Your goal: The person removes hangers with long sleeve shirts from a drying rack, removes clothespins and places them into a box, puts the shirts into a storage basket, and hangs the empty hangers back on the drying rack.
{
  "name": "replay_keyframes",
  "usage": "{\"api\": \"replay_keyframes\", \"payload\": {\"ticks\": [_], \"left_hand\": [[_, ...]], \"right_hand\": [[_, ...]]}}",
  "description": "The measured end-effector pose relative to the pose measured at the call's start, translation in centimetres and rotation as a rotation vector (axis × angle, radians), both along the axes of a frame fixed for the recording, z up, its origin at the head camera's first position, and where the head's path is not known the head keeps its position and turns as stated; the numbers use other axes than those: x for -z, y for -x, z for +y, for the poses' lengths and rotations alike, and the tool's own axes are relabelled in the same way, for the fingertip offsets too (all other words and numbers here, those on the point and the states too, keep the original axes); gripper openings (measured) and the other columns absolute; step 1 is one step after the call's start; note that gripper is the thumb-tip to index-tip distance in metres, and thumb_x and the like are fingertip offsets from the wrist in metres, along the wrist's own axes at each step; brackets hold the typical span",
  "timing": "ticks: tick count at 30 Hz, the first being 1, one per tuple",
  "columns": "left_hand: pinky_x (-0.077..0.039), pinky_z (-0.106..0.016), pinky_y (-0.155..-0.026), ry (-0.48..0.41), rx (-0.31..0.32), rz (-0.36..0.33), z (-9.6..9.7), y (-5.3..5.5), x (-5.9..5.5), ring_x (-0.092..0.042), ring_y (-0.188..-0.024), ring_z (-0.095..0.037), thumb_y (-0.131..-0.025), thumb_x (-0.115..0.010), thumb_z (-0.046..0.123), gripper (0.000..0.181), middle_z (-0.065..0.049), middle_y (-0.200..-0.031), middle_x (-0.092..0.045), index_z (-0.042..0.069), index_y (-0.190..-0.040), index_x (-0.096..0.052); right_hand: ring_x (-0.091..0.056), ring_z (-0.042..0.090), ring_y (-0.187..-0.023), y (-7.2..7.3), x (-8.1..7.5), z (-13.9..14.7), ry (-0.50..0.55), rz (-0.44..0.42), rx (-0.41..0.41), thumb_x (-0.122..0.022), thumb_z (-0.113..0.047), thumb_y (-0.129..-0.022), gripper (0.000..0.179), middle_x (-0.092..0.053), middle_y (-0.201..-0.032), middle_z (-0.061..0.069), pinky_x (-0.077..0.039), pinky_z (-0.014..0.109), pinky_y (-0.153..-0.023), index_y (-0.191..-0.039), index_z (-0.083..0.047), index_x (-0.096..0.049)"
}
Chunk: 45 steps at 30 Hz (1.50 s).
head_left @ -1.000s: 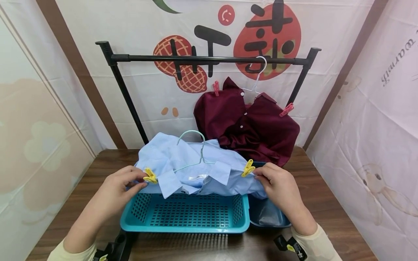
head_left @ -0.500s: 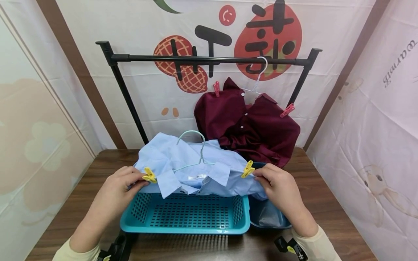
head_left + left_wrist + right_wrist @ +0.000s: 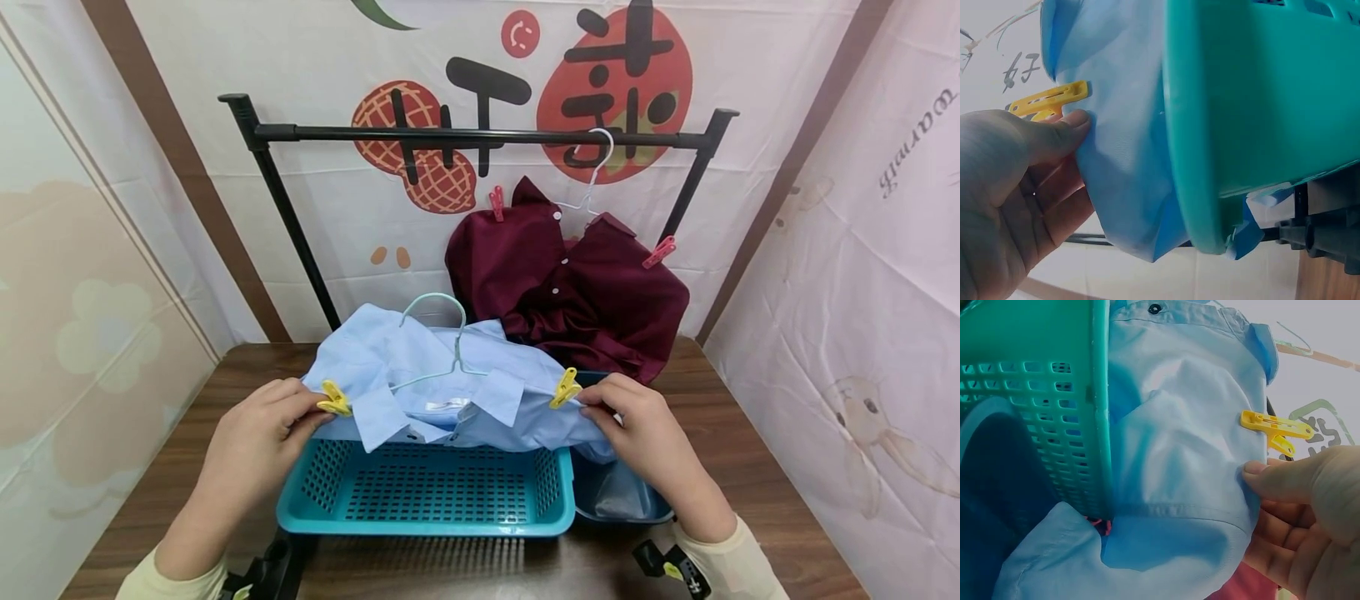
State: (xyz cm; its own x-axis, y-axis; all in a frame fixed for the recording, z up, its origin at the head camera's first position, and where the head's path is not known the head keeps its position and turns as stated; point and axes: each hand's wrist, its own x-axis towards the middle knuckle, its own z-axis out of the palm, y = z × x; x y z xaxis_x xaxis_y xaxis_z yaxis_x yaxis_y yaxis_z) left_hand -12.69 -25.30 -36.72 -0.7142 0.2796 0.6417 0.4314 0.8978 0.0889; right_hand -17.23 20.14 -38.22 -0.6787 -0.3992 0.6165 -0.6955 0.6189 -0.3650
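A light blue shirt [image 3: 420,346] lies over the back of a teal basket [image 3: 450,528], with a pale green hanger [image 3: 458,342] in its collar and the hook standing up. My left hand [image 3: 258,433] pinches one shoulder of the shirt between thumb and fingers, right beside a yellow clothespin [image 3: 1054,97] clipped there. At the other shoulder, my right hand [image 3: 637,425] pinches the cloth near a second yellow clothespin [image 3: 1275,427]. The right wrist view shows the thumb on the front of the fabric and the fingers behind it.
A black rack [image 3: 450,135] stands at the back of the wooden table [image 3: 757,500]. From its bar hangs a maroon shirt [image 3: 555,275] on a white hanger [image 3: 602,158], with pink clothespins [image 3: 497,203] at its shoulders. A dark blue bin [image 3: 622,492] sits right of the basket.
My left hand has shifted slightly left with the shirt's shoulder and its clothespin. The collar and hanger have moved a little left too, the hook slightly higher. My right hand has barely moved.
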Motion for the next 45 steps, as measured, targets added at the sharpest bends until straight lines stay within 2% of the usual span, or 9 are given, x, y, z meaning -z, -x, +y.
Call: {"api": "replay_keyframes", "payload": {"ticks": [5, 7, 10, 12, 15, 20, 26, 32, 45], "left_hand": [[-0.044, -0.03, -0.057, 0.006, -0.007, 0.011, -0.2, 0.0, 0.1, -0.046, -0.074, -0.007, -0.075, -0.09, 0.01, 0.022, 0.011, -0.08, -0.061, 0.02, -0.083, -0.072], [-0.044, -0.031, -0.057, 0.008, -0.007, 0.017, -0.3, 0.0, 0.2, -0.046, -0.074, -0.007, -0.075, -0.09, 0.01, 0.022, 0.011, -0.081, -0.061, 0.02, -0.083, -0.072], [-0.045, -0.031, -0.058, 0.01, -0.004, 0.025, -0.4, 0.0, 0.2, -0.047, -0.074, -0.007, -0.074, -0.09, 0.01, 0.022, 0.01, -0.081, -0.062, 0.019, -0.083, -0.072], [-0.046, -0.031, -0.058, 0.012, -0.001, 0.027, -0.4, 0.0, 0.1, -0.047, -0.073, -0.007, -0.074, -0.09, 0.01, 0.022, 0.01, -0.081, -0.062, 0.019, -0.083, -0.072], [-0.046, -0.031, -0.057, 0.014, 0.004, 0.029, -0.3, 0.0, 0.1, -0.048, -0.073, -0.007, -0.074, -0.09, 0.01, 0.021, 0.01, -0.081, -0.063, 0.018, -0.083, -0.073], [-0.046, -0.031, -0.058, 0.021, 0.013, 0.033, -0.3, 0.0, 0.2, -0.049, -0.073, -0.007, -0.074, -0.09, 0.01, 0.021, 0.01, -0.081, -0.065, 0.017, -0.084, -0.074], [-0.048, -0.032, -0.058, 0.023, 0.02, 0.034, -0.2, 0.0, 0.2, -0.051, -0.074, -0.008, -0.073, -0.09, 0.01, 0.021, 0.01, -0.082, -0.066, 0.017, -0.086, -0.075], [-0.049, -0.032, -0.059, 0.024, 0.029, 0.033, -0.2, -0.1, 0.3, -0.051, -0.074, -0.008, -0.073, -0.09, 0.009, 0.022, 0.011, -0.083, -0.066, 0.017, -0.086, -0.075], [-0.052, -0.035, -0.061, 0.03, 0.041, 0.033, -0.1, 0.1, 0.3, -0.055, -0.077, -0.009, -0.073, -0.09, 0.008, 0.022, 0.009, -0.085, -0.068, 0.015, -0.089, -0.076]], "right_hand": [[-0.062, 0.007, -0.088, 0.0, -0.2, 0.0, 0.042, -0.094, -0.02, -0.084, -0.007, -0.084, 0.027, -0.071, -0.103, -0.007, -0.057, 0.029, -0.074, -0.108, -0.015, -0.076], [-0.065, 0.008, -0.096, 0.0, -0.2, -0.1, 0.075, -0.149, -0.02, -0.084, -0.012, -0.085, 0.035, -0.071, -0.11, -0.007, -0.059, 0.034, -0.08, -0.118, -0.017, -0.073], [-0.067, 0.012, -0.108, 0.0, -0.2, -0.2, 0.177, -0.249, -0.049, -0.082, -0.014, -0.088, 0.047, -0.069, -0.121, -0.005, -0.059, 0.04, -0.09, -0.132, -0.018, -0.067], [-0.067, 0.014, -0.112, 0.0, -0.2, -0.4, 0.264, -0.302, -0.088, -0.08, -0.011, -0.09, 0.052, -0.067, -0.126, -0.003, -0.057, 0.038, -0.094, -0.138, -0.018, -0.063], [-0.067, 0.015, -0.113, -0.1, -0.2, -0.8, 0.385, -0.358, -0.143, -0.076, -0.006, -0.091, 0.049, -0.066, -0.13, 0.003, -0.055, 0.033, -0.096, -0.137, -0.014, -0.063], [-0.068, 0.014, -0.109, -0.3, -0.2, -1.3, 0.516, -0.406, -0.183, -0.074, 0.0, -0.091, 0.045, -0.068, -0.124, 0.012, -0.056, 0.025, -0.092, -0.135, -0.008, -0.064], [-0.068, 0.015, -0.104, -0.5, -0.2, -1.5, 0.576, -0.432, -0.19, -0.075, 0.002, -0.091, 0.047, -0.068, -0.117, 0.015, -0.058, 0.026, -0.088, -0.135, -0.006, -0.063], [-0.07, 0.017, -0.1, -0.7, -0.1, -1.7, 0.616, -0.449, -0.219, -0.073, 0.003, -0.091, 0.035, -0.069, -0.115, 0.019, -0.059, 0.027, -0.086, -0.125, 0.001, -0.065], [-0.071, 0.016, -0.094, -0.9, 0.2, -1.5, 0.677, -0.431, -0.201, -0.072, 0.002, -0.093, 0.022, -0.072, -0.112, 0.012, -0.059, 0.026, -0.081, -0.114, 0.001, -0.068]]}}
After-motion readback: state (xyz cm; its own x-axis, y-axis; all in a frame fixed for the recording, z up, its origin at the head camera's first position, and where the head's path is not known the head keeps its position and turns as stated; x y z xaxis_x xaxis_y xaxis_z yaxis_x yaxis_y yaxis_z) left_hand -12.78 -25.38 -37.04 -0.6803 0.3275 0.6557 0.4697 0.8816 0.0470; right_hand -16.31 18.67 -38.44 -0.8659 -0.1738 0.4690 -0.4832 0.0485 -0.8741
